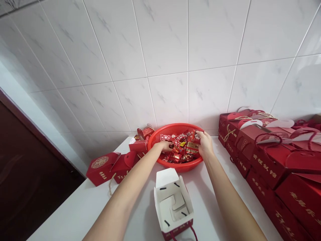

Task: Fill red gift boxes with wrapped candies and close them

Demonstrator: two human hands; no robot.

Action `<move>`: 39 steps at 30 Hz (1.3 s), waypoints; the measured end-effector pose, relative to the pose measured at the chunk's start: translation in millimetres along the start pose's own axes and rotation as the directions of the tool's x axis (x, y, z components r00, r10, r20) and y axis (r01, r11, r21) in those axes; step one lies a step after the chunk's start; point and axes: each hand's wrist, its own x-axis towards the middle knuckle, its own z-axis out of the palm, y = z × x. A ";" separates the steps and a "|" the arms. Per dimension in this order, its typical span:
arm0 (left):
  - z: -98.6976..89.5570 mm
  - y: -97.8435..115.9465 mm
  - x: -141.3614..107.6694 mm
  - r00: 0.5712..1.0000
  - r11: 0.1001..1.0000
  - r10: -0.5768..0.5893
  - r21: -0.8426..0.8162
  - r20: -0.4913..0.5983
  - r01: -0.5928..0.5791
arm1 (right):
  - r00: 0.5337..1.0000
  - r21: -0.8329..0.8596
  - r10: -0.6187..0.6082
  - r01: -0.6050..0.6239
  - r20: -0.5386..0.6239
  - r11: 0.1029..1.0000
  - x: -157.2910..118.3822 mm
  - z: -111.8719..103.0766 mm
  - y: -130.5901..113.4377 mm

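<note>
A red plastic basket holds a heap of wrapped candies, mostly red with some gold and yellow. Inside its left part is my left hand, fingers curled down among the candies; what they grip is hidden. My right hand is at the basket's right rim, thumb and fingers pinched on a red wrapped candy. Between my forearms stands an open gift box, its white inside showing no candies and its flaps spread. A dark red cord hangs from its near side.
Closed red gift boxes with cord handles are stacked along the right side. More red boxes stand at the left edge of the white table. A tiled wall rises behind the basket, and a dark door is at the left.
</note>
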 end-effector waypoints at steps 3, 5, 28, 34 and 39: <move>0.8 0.0 -1.3 1.000 1.000 0.017 -0.022 0.019 -0.017 | 1.000 0.000 0.009 -0.009 -0.007 1.000 1.9 -0.8 1.1; 2.0 0.6 -1.3 1.000 0.999 0.025 -0.031 0.015 -0.024 | 1.000 -0.009 0.009 -0.009 -0.004 1.000 3.8 -1.7 2.3; 4.3 -8.2 14.0 0.936 0.687 0.259 -0.636 -0.238 -0.351 | 1.000 -0.083 0.020 -0.019 0.022 0.996 1.2 0.1 1.5; 1.7 -1.1 8.7 0.945 0.611 0.112 -0.729 -0.306 -0.308 | 0.999 -0.101 0.033 -0.030 0.029 0.994 2.0 0.2 2.3; -0.9 0.6 6.3 0.889 0.567 0.061 -0.717 -0.454 -0.406 | 1.000 -0.102 0.000 0.003 0.030 0.995 5.0 -0.5 4.6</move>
